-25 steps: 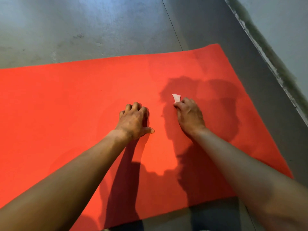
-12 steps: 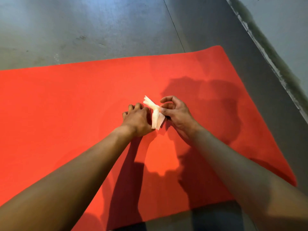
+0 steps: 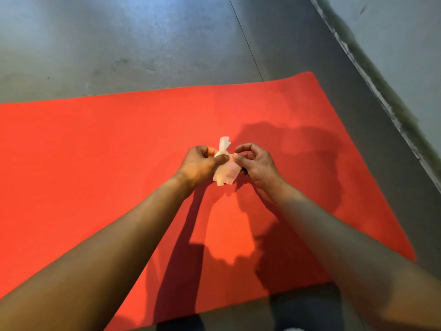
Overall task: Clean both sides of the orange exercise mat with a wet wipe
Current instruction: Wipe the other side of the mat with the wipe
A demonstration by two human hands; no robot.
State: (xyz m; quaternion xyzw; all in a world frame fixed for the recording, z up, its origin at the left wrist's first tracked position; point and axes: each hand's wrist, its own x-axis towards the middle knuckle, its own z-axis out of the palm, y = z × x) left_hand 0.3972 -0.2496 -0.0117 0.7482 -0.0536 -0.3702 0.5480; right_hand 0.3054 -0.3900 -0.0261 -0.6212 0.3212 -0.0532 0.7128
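Observation:
The orange exercise mat (image 3: 95, 163) lies flat on the floor and runs from the left edge of the view to a rounded corner at the upper right. Above its middle I hold a crumpled white wet wipe (image 3: 225, 170) between both hands, lifted off the mat. My left hand (image 3: 200, 163) pinches the wipe's left side with thumb and fingers. My right hand (image 3: 255, 163) pinches its right side, the other fingers curled. One end of the wipe sticks up above my fingers, and the other hangs down below them.
Grey concrete floor (image 3: 143, 44) surrounds the mat, with a thin seam line (image 3: 245, 41) running toward the mat's far edge. A wall base (image 3: 381, 96) slants along the right side. My shadow falls over the mat's right half.
My right hand lifted the wipe off the mat and brought it toward my left hand. My left hand rose from the mat, and both hands now hold the wipe.

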